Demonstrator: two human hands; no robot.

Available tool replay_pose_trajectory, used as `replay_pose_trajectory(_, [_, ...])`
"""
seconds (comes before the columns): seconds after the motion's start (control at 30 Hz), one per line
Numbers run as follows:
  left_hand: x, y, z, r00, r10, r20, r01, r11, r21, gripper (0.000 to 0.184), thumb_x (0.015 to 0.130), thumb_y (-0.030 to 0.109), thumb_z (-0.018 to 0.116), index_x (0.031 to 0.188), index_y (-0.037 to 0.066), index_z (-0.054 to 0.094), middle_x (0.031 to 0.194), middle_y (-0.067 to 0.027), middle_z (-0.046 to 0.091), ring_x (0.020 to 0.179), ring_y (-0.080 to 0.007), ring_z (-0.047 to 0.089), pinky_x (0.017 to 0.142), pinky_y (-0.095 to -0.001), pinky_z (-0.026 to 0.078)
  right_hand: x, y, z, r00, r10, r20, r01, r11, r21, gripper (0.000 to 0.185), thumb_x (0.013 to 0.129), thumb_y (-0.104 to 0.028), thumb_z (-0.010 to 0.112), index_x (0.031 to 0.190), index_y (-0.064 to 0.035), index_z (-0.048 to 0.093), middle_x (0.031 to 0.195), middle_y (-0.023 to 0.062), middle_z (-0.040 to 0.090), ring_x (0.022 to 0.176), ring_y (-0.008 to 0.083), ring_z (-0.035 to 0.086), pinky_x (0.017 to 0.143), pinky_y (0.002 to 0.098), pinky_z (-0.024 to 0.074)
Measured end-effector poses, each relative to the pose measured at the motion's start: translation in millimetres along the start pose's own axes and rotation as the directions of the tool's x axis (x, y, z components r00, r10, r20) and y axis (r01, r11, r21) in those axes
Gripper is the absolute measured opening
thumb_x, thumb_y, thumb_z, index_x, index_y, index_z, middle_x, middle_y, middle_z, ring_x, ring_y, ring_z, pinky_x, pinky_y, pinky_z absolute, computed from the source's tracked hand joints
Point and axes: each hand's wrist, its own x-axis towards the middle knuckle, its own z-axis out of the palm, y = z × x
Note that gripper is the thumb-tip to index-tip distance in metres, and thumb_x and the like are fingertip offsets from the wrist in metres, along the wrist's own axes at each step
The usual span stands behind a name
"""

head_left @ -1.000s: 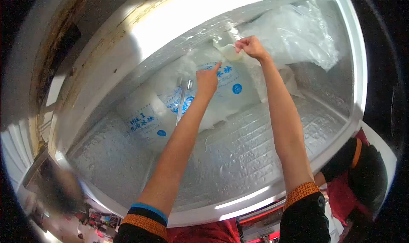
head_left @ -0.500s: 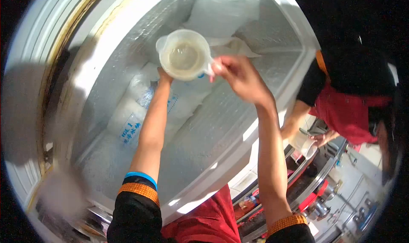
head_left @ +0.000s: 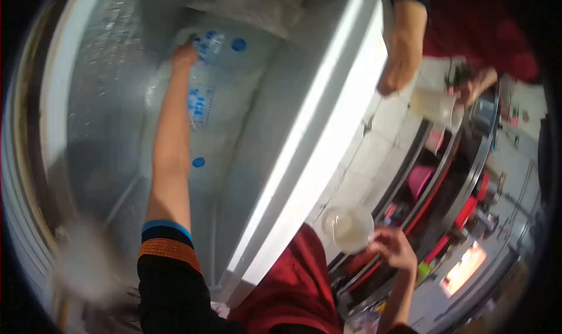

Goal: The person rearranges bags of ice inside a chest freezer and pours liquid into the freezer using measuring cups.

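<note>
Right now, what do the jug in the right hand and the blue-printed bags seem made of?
Jug: probably plastic, smooth and translucent, judging by its milky, half-clear wall. Blue-printed bags: likely thin plastic film, since blue lettering lies over a pale, soft-looking surface; blur leaves their finish open.

White floor tiles point(head_left: 379, 149) | pink container point(head_left: 420, 180) | metal-edged counter point(head_left: 469, 183) | co-worker's translucent jug point(head_left: 434, 107)
</note>
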Motion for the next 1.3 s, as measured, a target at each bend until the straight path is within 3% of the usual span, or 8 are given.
replay_pose_trajectory(0.3, [25.7,-31.6,15.1,0.964,0.262,-0.050,-0.263,0.965,0.004,0.085,0.081,0.020,0.065,0.153,0.028,0.019,0.141,-0.0195,0.050,0.125,-0.0400,0.052,0.102,-0.0445,0.045,212.6,390.2,44.4,0.966,0.099,-0.240,-0.047,0.976,0.213,0.028,0.098,-0.026,0.058,0.089,-0.0006,0.064,0.076,0.0006,0.062,0.073,0.0091,0.055,0.067,0.0265,0.0461])
replay_pose_trajectory(0.43, [81.1,-72.4,36.9,0.905,0.419,-0.077,-0.416,0.908,0.047,0.090,0.078,0.014,0.066,0.153,0.026,0.018,0.142,-0.0198,0.050,0.123,-0.0390,0.054,0.101,-0.0440,0.046,296.1,473.4,61.8,0.878,0.380,-0.290,-0.273,0.897,0.347,0.047,0.087,-0.042,0.071,0.106,0.0004,0.069,0.090,0.0084,0.071,0.075,0.0132,0.062,0.060,0.0292,0.0490])
replay_pose_trajectory(0.63, [59.0,-57.3,6.6,0.919,0.245,0.309,-0.067,0.869,-0.490,0.098,0.062,0.038,0.087,0.144,0.006,0.043,0.137,-0.0137,0.057,0.112,-0.0271,0.061,0.095,-0.0357,0.048,386.7,515.1,54.4,0.740,0.635,-0.221,-0.612,0.773,0.171,0.030,0.084,-0.036,0.071,0.082,-0.0058,0.074,0.072,0.0036,0.069,0.057,0.0127,0.058,0.050,0.0313,0.0439])
replay_pose_trajectory(0.67, [36.5,-28.2,-6.3,0.917,0.301,0.262,-0.263,0.949,-0.173,0.092,0.074,0.033,0.077,0.148,0.004,0.031,0.146,-0.0102,0.046,0.128,-0.0230,0.045,0.107,-0.0308,0.033,412.6,573.7,53.6,0.719,0.664,-0.203,-0.664,0.744,0.081,0.026,0.084,-0.035,0.071,0.076,-0.0098,0.071,0.069,0.0027,0.067,0.049,0.0111,0.051,0.046,0.0332,0.0392])
replay_pose_trajectory(0.7, [16.8,-6.4,-14.4,0.898,0.368,0.240,-0.413,0.894,0.172,0.086,0.085,0.028,0.068,0.152,0.002,0.020,0.155,-0.0067,0.035,0.143,-0.0189,0.030,0.119,-0.0260,0.018,406.5,550.4,53.7,0.724,0.662,-0.194,-0.662,0.746,0.072,0.026,0.084,-0.035,0.071,0.076,-0.0098,0.071,0.069,0.0027,0.067,0.049,0.0111,0.051,0.046,0.0332,0.0392])
replay_pose_trajectory(0.8, [-17.3,14.3,-27.1,0.894,0.396,0.208,-0.426,0.896,0.126,0.083,0.083,0.035,0.068,0.149,0.007,0.028,0.153,-0.0116,0.038,0.140,-0.0252,0.034,0.115,-0.0310,0.025,369.8,461.8,47.8,0.757,0.650,-0.063,-0.601,0.732,0.321,0.017,0.089,-0.025,0.063,0.078,-0.0127,0.067,0.068,0.0008,0.065,0.044,0.0113,0.049,0.037,0.0287,0.0354])
replay_pose_trajectory(0.97, [-24.1,17.8,-25.7,0.924,0.370,0.092,-0.377,0.923,0.076,0.079,0.081,0.044,0.067,0.148,0.019,0.034,0.146,-0.0199,0.044,0.130,-0.0358,0.046,0.107,-0.0410,0.040,362.6,603.1,42.3,0.951,0.292,-0.100,-0.243,0.909,0.339,0.025,0.090,-0.030,0.062,0.087,-0.0053,0.069,0.073,0.0051,0.068,0.043,0.0099,0.042,0.039,0.0285,0.0326])
replay_pose_trajectory(1.3, [-30.2,15.0,-7.3,0.996,-0.047,-0.073,0.043,0.997,-0.056,0.074,0.087,0.013,0.050,0.152,0.037,0.024,0.131,-0.0185,0.059,0.119,-0.0357,0.059,0.095,-0.0510,0.048,34.3,6.6,-14.0,0.986,-0.169,-0.005,0.167,0.968,0.188,0.015,0.094,-0.012,0.057,0.097,0.0019,0.060,0.083,0.0094,0.062,0.076,0.0179,0.059,0.069,0.0311,0.0461])
